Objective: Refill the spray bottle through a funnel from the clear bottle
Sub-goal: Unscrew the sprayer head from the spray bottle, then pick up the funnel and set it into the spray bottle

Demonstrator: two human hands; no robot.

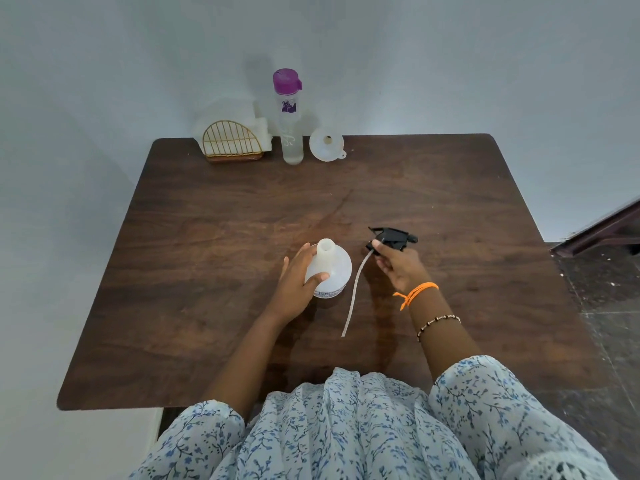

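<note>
The white spray bottle (332,266) stands upright in the middle of the brown table (207,271), its neck uncapped. My left hand (298,282) grips its body from the left. My right hand (398,263) holds the black spray head (393,237) just right of the bottle, and its long white dip tube (353,296) hangs down towards me. At the table's far edge stands the clear bottle (291,123) with a purple cap, upright. The white funnel (327,145) lies right beside it, mouth facing me.
A gold wire napkin holder (232,143) with white napkins sits at the far left of the clear bottle. A pale wall runs behind the table. Dark floor and a wooden frame (602,233) show at the right.
</note>
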